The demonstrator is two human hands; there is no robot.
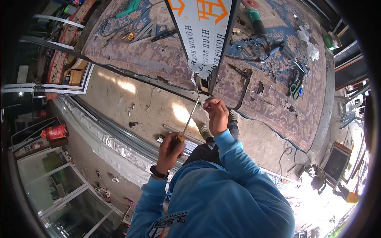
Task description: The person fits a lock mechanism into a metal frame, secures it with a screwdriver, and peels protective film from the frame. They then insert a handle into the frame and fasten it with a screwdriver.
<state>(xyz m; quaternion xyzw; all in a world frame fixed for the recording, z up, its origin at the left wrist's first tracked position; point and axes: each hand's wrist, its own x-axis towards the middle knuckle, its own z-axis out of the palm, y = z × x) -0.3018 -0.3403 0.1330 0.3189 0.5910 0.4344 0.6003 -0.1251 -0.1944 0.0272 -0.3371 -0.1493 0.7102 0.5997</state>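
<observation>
The left hand, a dark wristwatch on its wrist, is closed in a fist around the yellow-orange handle of a screwdriver. The thin shaft slants up and away to the lowest corner of a white sign panel. The panel is printed with orange shapes and the black words "HONOR HOME" and "HIGH QUALITY", and is edged by a dark frame. The right hand is just beside the screwdriver's tip, directly under that corner. Its fingers are curled and its fingertips pinched together; whether they grip anything is too small to tell. The sign stretches away from both hands over a worn patterned rug, where green-handled pliers lie well apart to the right. Bare concrete floor lies below the hands
</observation>
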